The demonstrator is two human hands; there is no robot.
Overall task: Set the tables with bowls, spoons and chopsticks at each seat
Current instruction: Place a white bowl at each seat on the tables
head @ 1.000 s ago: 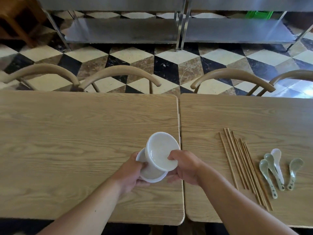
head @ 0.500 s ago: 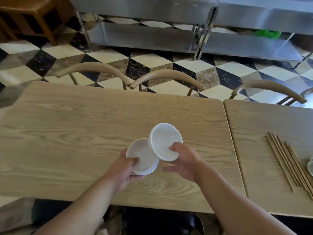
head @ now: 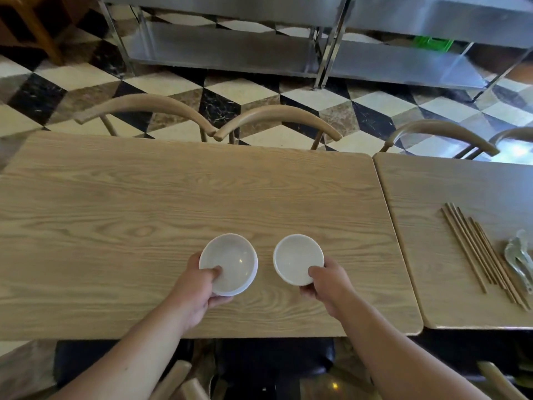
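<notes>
Bowls: the left bowl (head: 230, 259) is gripped by the left hand (head: 199, 287), thumb hooked inside its rim, with a second rim showing beneath it. The right bowl (head: 297, 256) is pinched at its near edge by the right hand (head: 328, 284). Both are mouth-up, side by side and apart, over the left counter (head: 144, 197); whether they touch it I cannot tell. On the right counter (head: 461, 183) lie chopsticks (head: 476, 246), with spoons (head: 517, 255) just beside them.

Left bowl (head: 230, 259) and right bowl (head: 297, 256) are showing plain white; the table (head: 144, 212) is glowing pale oak with wavy grain; chopsticks (head: 473, 243) are looking brown, spoons (head: 517, 255) pale green; the floor (head: 219, 105) is running black, cream and brown diamonds
</notes>
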